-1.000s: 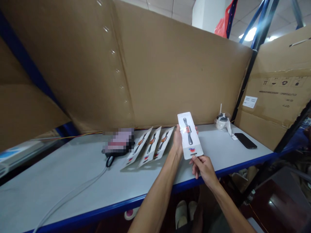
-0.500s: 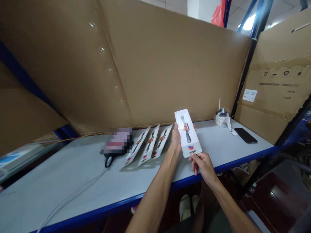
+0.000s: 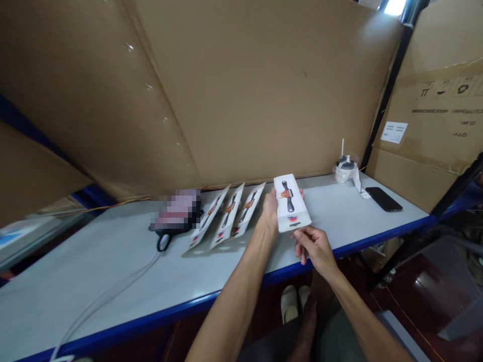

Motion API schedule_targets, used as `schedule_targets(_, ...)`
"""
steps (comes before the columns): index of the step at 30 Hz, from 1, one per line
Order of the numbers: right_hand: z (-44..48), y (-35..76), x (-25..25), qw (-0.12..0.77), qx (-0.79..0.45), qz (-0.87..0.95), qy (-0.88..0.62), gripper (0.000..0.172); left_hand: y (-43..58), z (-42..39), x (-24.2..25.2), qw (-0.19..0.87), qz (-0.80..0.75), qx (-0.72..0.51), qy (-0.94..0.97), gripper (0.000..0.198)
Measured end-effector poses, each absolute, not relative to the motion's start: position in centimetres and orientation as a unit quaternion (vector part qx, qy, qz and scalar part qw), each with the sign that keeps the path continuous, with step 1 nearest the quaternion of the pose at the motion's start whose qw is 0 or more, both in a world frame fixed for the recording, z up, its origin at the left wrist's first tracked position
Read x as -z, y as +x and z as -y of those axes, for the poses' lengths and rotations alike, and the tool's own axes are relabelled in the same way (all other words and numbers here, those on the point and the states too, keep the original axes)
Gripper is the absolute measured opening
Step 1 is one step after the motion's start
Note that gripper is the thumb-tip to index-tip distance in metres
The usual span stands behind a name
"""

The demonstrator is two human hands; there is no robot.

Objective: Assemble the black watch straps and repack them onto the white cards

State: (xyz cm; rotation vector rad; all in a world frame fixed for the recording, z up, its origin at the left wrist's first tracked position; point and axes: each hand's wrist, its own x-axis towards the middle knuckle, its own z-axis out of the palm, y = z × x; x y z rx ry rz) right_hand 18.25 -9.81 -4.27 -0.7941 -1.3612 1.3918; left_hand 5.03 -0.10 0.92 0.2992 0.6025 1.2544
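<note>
A white carton with a hang slot (image 3: 291, 201) carries a picture of a spokeshave with dark handles and an orange middle. My left hand (image 3: 270, 207) grips it from the left side and from behind, fingertips showing at its right edge. Just below the carton's near end is my right hand (image 3: 314, 247), thumb and index finger together and the other fingers curled; nothing shows in it. Left of the carton, three similar packages (image 3: 246, 211) lean in an overlapping row on the grey table (image 3: 132, 271).
A dark pouch-like item with a loop (image 3: 163, 243), partly blurred, lies left of the packages, with a pale cable (image 3: 109, 291) near it. A lidded cup with a straw (image 3: 345, 170) and a black phone (image 3: 384, 199) rest at right. Cardboard (image 3: 234, 90) walls the back.
My right thumb and fingers have come off the carton's slotted end. The carton has tilted flatter in my left hand. The camera view has tipped downward.
</note>
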Motion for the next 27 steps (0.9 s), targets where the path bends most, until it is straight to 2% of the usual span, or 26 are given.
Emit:
schedule_targets(12,10.1,17.8,4.5,0.511,-0.517,0.578,-0.370,0.048,5.2,0.6,-1.7,0.772,-0.255,-0.574,0.102,0.059)
schedule_targets(27,10.2,17.8,3.9,0.509,-0.547,0.550,-0.374,0.039,5.2,0.7,-2.0,0.760,-0.250,-0.590,0.110,0.057)
